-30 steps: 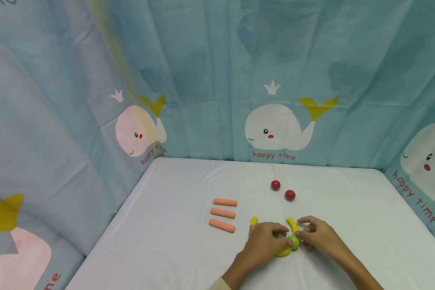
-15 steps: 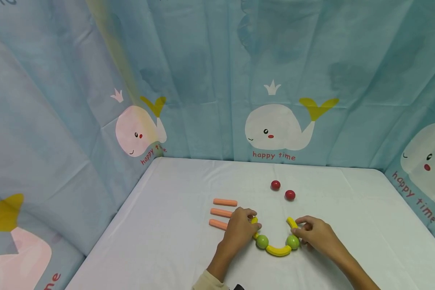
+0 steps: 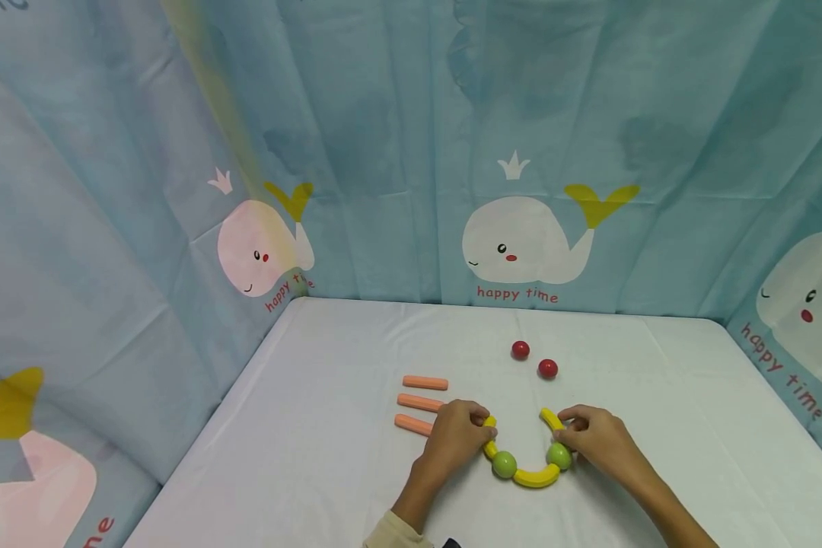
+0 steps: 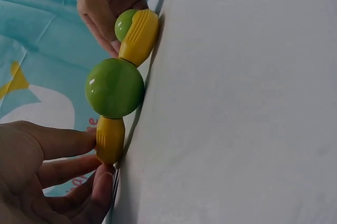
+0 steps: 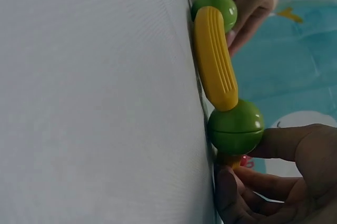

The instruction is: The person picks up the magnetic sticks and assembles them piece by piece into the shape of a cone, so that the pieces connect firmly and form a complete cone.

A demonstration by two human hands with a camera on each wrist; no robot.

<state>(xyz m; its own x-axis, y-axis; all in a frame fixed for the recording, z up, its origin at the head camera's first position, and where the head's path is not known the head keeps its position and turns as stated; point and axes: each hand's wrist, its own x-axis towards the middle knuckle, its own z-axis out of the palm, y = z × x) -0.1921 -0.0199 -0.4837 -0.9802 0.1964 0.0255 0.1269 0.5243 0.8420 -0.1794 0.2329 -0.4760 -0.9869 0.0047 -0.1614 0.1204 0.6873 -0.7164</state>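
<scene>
Head view: the left hand [image 3: 457, 432] pinches the left yellow arc [image 4: 110, 140] between thumb and fingers, while the right hand [image 3: 599, 438] grips the right yellow arc [image 3: 550, 418], both forearms angled inward. Between them on the white tabletop [image 3: 315, 426], a left green ball [image 3: 504, 464], middle yellow arc [image 3: 537, 478] and right green ball [image 3: 559, 456] complete a touching U. Red lettering [image 3: 517, 294] on the blue curtain [image 3: 397, 137] reads "happy time"
</scene>
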